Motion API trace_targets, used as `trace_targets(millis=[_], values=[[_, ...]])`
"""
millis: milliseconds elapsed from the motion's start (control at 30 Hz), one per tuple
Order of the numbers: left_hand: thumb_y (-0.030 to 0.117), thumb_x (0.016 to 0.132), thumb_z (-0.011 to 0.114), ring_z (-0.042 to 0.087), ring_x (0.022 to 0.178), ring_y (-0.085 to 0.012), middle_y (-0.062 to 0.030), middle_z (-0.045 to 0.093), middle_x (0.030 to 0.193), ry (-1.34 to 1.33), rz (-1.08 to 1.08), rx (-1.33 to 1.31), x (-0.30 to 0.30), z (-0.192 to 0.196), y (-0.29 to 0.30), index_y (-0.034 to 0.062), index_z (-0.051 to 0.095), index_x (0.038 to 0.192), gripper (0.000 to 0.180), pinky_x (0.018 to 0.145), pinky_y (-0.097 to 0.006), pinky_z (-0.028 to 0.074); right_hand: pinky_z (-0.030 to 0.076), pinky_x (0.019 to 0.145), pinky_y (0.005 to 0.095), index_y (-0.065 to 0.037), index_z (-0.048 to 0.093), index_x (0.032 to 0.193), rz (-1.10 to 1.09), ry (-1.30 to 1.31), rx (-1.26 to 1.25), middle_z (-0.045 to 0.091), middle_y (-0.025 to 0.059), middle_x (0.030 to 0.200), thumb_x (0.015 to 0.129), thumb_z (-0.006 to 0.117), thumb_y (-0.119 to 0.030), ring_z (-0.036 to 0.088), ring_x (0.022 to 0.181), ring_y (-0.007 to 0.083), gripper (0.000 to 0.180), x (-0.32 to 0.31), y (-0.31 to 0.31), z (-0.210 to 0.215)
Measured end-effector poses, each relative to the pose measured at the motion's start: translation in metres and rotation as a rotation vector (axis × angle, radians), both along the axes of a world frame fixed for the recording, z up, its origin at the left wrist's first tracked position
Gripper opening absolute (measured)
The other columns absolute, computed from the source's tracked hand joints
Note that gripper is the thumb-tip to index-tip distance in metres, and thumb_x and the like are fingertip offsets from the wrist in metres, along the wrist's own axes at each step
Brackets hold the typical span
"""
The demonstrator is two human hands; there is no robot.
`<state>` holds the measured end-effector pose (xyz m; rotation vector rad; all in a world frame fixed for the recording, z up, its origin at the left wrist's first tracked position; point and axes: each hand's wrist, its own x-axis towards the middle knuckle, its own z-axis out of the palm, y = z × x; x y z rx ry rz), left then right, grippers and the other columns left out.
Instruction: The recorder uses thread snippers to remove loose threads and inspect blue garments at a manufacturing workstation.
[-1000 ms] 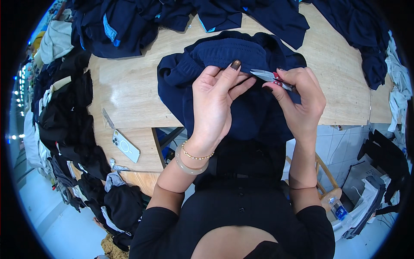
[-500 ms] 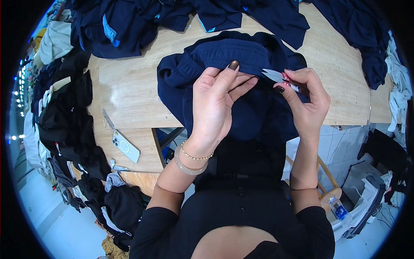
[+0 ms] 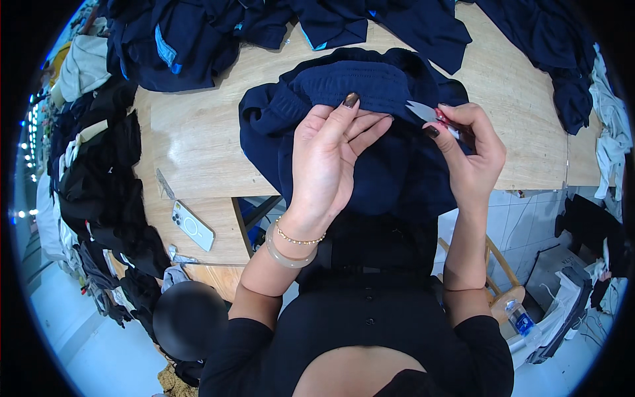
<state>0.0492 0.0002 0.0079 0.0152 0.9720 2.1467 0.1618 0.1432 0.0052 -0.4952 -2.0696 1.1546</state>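
Note:
Navy trousers or shorts [image 3: 377, 172] with a gathered elastic waistband [image 3: 354, 83] lie bunched at the table's front edge, some cloth hanging over it. My left hand [image 3: 334, 152] pinches the lower edge of the waistband between thumb and fingers, palm turned up. In my right hand [image 3: 479, 142] is a pair of thread snips [image 3: 422, 112] with red on the grip. Their blades point left, tips slightly apart, close to the waistband. Whether they touch the cloth I cannot tell.
On the wooden table [image 3: 198, 145], piles of navy garments [image 3: 178, 46] lie along the far side. A phone [image 3: 193, 225] rests at the left, beside heaped black clothes [image 3: 99, 185]. A wooden stool [image 3: 506, 301] with a plastic bottle [image 3: 519, 317] stands low at the right.
The snips have shifted slightly right and up, their tips a little farther from my left fingers. My left hand keeps its pinch, moving slightly left. A blurred dark round shape appears at lower left.

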Motion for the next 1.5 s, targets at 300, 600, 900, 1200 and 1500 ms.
trace_targets(millis=[300,600,900,1200,1500], values=[[0.009,0.095,0.052,0.068,0.092,-0.0241,-0.0169,0.066,0.096,0.03,0.015,-0.018,0.002,-0.001,-0.001,-0.0023,0.055,0.095,0.012,0.087,-0.036,0.056,0.045,0.057,0.019,0.001,0.066,0.088,-0.005,-0.01,0.143,0.061,0.0054,0.076,0.072,0.08,-0.005,0.059,0.065,0.0102,0.022,-0.007,-0.006,0.0],[0.009,0.096,0.051,0.068,0.09,-0.0229,-0.0164,0.066,0.098,0.034,0.027,-0.025,0.003,0.0,0.0,-0.0029,0.055,0.098,0.012,0.086,-0.035,0.056,0.043,0.054,0.0203,0.001,0.066,0.087,-0.013,-0.027,0.188,0.062,0.0053,0.076,0.071,0.08,-0.005,0.057,0.064,0.011,0.022,-0.007,-0.008,0.005],[0.008,0.096,0.05,0.068,0.093,-0.0232,-0.0171,0.067,0.098,0.015,0.011,-0.015,0.005,0.003,0.001,-0.0031,0.056,0.099,0.013,0.087,-0.036,0.056,0.038,0.054,0.019,0.0,0.066,0.087,0.008,-0.014,0.245,0.062,0.004,0.078,0.073,0.079,-0.006,0.053,0.064,0.0084,0.02,-0.012,-0.009,0.002],[0.009,0.096,0.051,0.068,0.092,-0.0236,-0.0169,0.067,0.096,0.017,0.02,-0.016,0.003,0.001,0.0,-0.0026,0.056,0.097,0.013,0.087,-0.036,0.056,0.044,0.057,0.0186,0.001,0.066,0.087,-0.027,0.055,0.043,0.062,0.0047,0.076,0.074,0.079,-0.006,0.058,0.067,0.0088,0.019,-0.007,-0.007,-0.001],[0.009,0.095,0.052,0.069,0.089,-0.0232,-0.0168,0.067,0.092,0.027,0.031,-0.031,0.005,0.001,0.002,-0.0017,0.055,0.093,0.011,0.085,-0.036,0.057,0.042,0.052,0.0221,-0.001,0.067,0.085,0.001,-0.03,0.285,0.062,0.0062,0.072,0.068,0.081,-0.007,0.055,0.063,0.014,0.023,-0.009,-0.009,0.007]])
